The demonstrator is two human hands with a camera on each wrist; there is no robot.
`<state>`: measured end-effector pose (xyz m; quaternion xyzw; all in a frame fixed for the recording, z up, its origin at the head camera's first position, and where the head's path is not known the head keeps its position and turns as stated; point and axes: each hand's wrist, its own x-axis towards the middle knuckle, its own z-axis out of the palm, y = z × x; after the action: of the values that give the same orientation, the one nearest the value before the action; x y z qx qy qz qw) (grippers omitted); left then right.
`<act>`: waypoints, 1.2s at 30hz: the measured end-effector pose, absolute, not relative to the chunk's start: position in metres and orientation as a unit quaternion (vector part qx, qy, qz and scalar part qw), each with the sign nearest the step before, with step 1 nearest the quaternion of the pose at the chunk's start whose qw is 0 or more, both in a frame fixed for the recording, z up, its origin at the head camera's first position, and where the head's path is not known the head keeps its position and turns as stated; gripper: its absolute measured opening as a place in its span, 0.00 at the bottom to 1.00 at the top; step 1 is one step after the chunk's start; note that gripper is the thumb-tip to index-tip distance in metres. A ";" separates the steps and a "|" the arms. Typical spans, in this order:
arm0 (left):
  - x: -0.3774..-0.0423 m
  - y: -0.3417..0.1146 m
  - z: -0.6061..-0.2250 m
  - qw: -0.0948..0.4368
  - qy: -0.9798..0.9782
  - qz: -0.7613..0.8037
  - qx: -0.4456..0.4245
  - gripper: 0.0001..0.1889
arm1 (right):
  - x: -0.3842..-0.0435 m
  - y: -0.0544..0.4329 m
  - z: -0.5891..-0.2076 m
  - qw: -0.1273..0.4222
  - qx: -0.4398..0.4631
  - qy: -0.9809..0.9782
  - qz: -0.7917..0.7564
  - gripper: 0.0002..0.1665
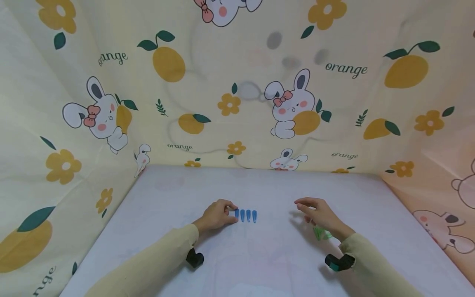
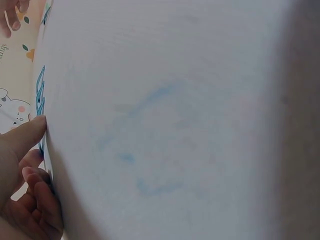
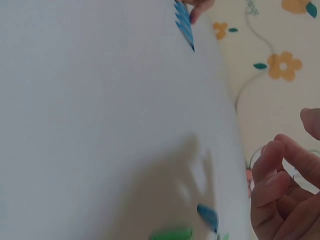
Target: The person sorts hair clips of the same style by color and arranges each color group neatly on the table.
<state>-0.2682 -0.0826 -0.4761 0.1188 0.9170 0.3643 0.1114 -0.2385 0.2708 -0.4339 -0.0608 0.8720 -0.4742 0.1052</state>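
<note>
Several blue teardrop-shaped hair clips (image 1: pixel 248 215) lie side by side in a short row on the white table. At the row's left end my left hand (image 1: pixel 216 215) pinches the leftmost blue hair clip (image 1: pixel 236 213) between thumb and forefinger, one at each end. The left wrist view catches the row edge-on, its blue loops (image 2: pixel 40 92) just past the fingertip. My right hand (image 1: pixel 318 213) hovers above the table on the right, fingers loosely bent and holding nothing. Under its wrist lie green clips (image 1: pixel 318 233), partly hidden; a blue piece (image 3: pixel 207 215) sits beside the green one (image 3: pixel 172 234).
A pale patterned cloth (image 1: pixel 222 82) with rabbits and oranges hangs behind and along both sides of the white table (image 1: pixel 237 264). Each wrist carries a small black device (image 1: pixel 194 258). The right hand's shadow falls on the table.
</note>
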 end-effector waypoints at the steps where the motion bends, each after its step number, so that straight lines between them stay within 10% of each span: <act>1: -0.268 -0.083 -0.476 0.112 0.916 0.366 0.119 0.21 | -0.238 0.274 -0.433 0.106 -0.060 0.874 -0.471 0.27; 36: -0.270 -0.085 -0.481 0.112 0.910 0.379 0.126 0.21 | -0.234 0.310 -0.467 0.091 -0.033 0.919 -0.381 0.23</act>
<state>-0.2702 -0.0848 -0.4805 0.1260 0.9098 0.3793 0.1119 -0.2343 0.3096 -0.4672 -0.0328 0.9195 -0.3812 0.0906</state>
